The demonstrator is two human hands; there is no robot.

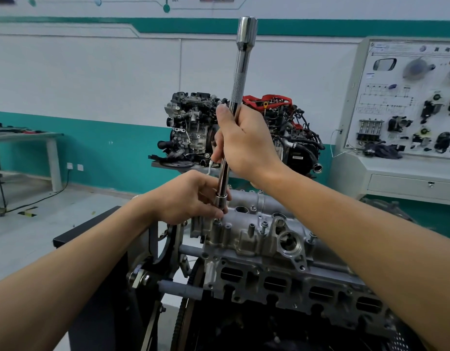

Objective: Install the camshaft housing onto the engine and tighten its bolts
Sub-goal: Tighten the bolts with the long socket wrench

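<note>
1. Aluminium camshaft housing [254, 224] sits on the engine [282, 279]
2. Left hand [191, 196] pinches the socket [221, 198] just above a corner bolt [217, 221], likely steering it on
3. Right hand [244, 140] clenches the near-upright extension bar [240, 79] to hold it in line

The cast-aluminium camshaft housing [254, 231] sits on the grey metal engine [282, 282] at 6 o'clock. A long chromed socket bar [240, 79] stands over its 10 o'clock corner. Behind: two assembled display engines [193, 127] at 12, a white training panel [408, 97] at 2, a grey counter [29, 136] at 9.
</note>
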